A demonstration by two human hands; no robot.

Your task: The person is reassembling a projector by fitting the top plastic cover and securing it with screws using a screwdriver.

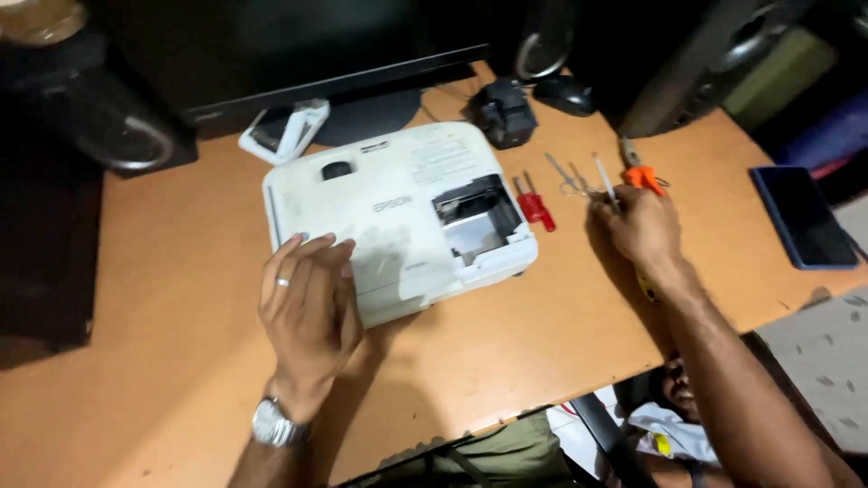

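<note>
- Nearest camera, at 7 o'clock: left hand (307, 307), fingers spread flat, steadying white projector (398, 212) at desk (181, 271) centre.
- At 3 o'clock: right hand (644, 226) closed around thin white-tipped tool (604, 181), beside scissors (568, 176) and orange pliers (640, 172).
- Red screwdriver (535, 206) just right of projector's open compartment (475, 217).
- Advised: keep housing pinned; seat tool squarely before applying force.

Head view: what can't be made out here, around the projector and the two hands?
- Right hand: it covers the grip of a thin white-tipped tool, so the tool's kind is unclear.
- Left hand: rests on the white projector, hiding that corner.
- Projector's open bay: inside is shadowed and blurred.
- Scissors: small and blurred.
- Orange pliers: handles partly behind the right hand.
</note>
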